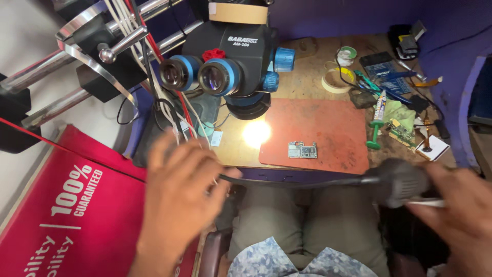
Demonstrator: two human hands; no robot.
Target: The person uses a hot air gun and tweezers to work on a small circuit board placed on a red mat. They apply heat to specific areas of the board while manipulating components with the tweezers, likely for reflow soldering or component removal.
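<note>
Near our wooden bench's (307, 82) front edge, our left hand (177, 200) pinches a black cable (297, 182) while our right hand (458, 205) grips its grey handle (402, 180).

Wooden table (307, 77) in front of me, worn top, bright light spot near the middle. Reddish-brown work mat (328, 128) lies flat on it, a small bare circuit board (302, 150) on the mat's near edge. Stereo microscope (230, 61) stands at the left of the mat. Two tape rolls (335, 79) behind the mat. Right side is cluttered: green-capped syringe tube (377, 120), green cloth (402, 113), another small board (402, 132), blue flat tools (389, 77), all close together.
</note>
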